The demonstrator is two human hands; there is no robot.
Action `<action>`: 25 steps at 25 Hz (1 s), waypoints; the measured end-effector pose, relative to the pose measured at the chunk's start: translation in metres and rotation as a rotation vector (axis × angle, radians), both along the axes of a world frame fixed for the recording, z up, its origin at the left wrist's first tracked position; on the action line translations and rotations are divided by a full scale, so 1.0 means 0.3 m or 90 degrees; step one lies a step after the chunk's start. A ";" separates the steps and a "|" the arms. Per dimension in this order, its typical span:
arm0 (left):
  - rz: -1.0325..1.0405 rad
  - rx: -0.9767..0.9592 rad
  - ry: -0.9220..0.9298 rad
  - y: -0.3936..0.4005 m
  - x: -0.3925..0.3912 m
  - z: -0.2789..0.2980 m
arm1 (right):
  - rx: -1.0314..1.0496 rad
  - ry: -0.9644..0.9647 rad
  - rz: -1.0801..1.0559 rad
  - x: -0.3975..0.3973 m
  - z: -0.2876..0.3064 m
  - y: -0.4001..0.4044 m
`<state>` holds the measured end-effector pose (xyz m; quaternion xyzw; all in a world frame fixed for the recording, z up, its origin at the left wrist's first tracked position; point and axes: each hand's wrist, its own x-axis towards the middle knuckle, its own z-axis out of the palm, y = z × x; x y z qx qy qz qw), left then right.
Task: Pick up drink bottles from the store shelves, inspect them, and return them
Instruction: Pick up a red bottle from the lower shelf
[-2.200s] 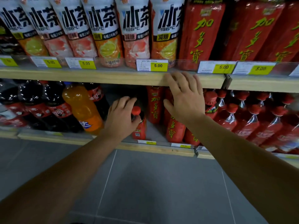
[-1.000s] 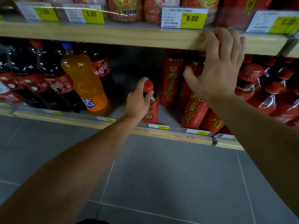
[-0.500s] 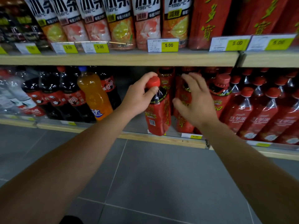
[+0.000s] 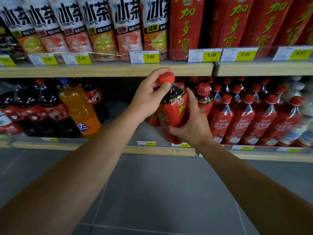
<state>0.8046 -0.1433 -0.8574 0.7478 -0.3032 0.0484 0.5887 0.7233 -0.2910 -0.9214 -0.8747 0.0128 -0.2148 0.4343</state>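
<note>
Gripping a red-labelled drink bottle (image 4: 173,114) with both hands, the person holds it in the air in front of the lower shelf (image 4: 101,148), tilted so its top leans to the left. The left hand (image 4: 149,97) has its grip clamped on the top of the bottle: fingers curl over the red cap (image 4: 166,78) and the thumb presses across the neck just below it. The right hand (image 4: 191,122) has its grip clamped round the bottle's body, the thumb lying under the lower part of the label and the fingers wrapped behind on the right side. Dark liquid shows through the clear shoulder between cap and label.

Just behind the held bottle stand more red bottles of a like kind (image 4: 203,99), and to the right a packed row of red-capped bottles with red labels (image 4: 245,122) fills the lower shelf. Left of the hands there is a gap on the shelf, then an orange soda bottle (image 4: 79,109) with a blue cap, leaning, and beside it dark cola bottles (image 4: 33,109) with red labels.

The upper shelf (image 4: 105,69) runs just above the left hand. It carries a row of white-topped tea bottles (image 4: 125,26) with large black characters and fruit pictures, and to the right tall red packs with yellow-green characters (image 4: 186,26). Yellow price tags (image 4: 150,56) reading 5.00 line its front edge. Grey floor tiles (image 4: 160,192) lie below, between the two forearms.
</note>
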 end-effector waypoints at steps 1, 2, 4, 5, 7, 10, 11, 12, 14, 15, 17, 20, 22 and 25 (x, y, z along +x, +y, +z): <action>0.011 -0.006 0.006 -0.012 0.004 -0.003 | -0.002 -0.016 -0.028 -0.003 0.008 0.001; 0.019 0.001 0.020 -0.018 0.007 -0.006 | 0.004 -0.034 -0.057 -0.004 0.016 0.002; 0.018 0.035 0.066 -0.025 0.003 -0.022 | 0.024 -0.065 -0.112 -0.003 0.029 0.001; 0.008 0.046 0.081 -0.031 -0.001 -0.035 | 0.022 -0.075 -0.134 -0.004 0.035 0.003; -0.002 0.051 0.059 -0.050 -0.013 -0.049 | -0.008 -0.080 -0.163 -0.008 0.044 0.008; 0.012 0.007 0.034 -0.070 -0.021 -0.036 | -0.071 -0.076 -0.166 -0.009 0.054 0.007; 0.009 -0.012 0.037 -0.071 -0.016 -0.030 | -0.101 -0.078 -0.159 -0.007 0.060 0.004; 0.005 -0.019 0.043 -0.071 -0.010 -0.024 | -0.128 -0.083 -0.152 -0.005 0.067 -0.001; -0.019 -0.015 0.041 -0.073 -0.008 -0.003 | -0.151 -0.104 -0.143 -0.001 0.083 -0.011; -0.029 -0.014 0.036 -0.076 -0.010 0.009 | -0.150 -0.113 -0.140 0.000 0.091 -0.013; -0.042 -0.015 0.029 -0.082 -0.018 0.033 | -0.131 -0.121 -0.131 0.002 0.107 -0.015; -0.056 -0.007 0.028 -0.081 -0.034 0.064 | -0.096 -0.146 -0.125 -0.001 0.145 -0.014; -0.085 -0.030 0.042 -0.067 -0.042 0.115 | -0.064 -0.186 -0.135 -0.006 0.195 -0.009; -0.089 -0.086 0.073 -0.018 -0.013 0.239 | -0.004 -0.263 -0.159 0.006 0.309 -0.010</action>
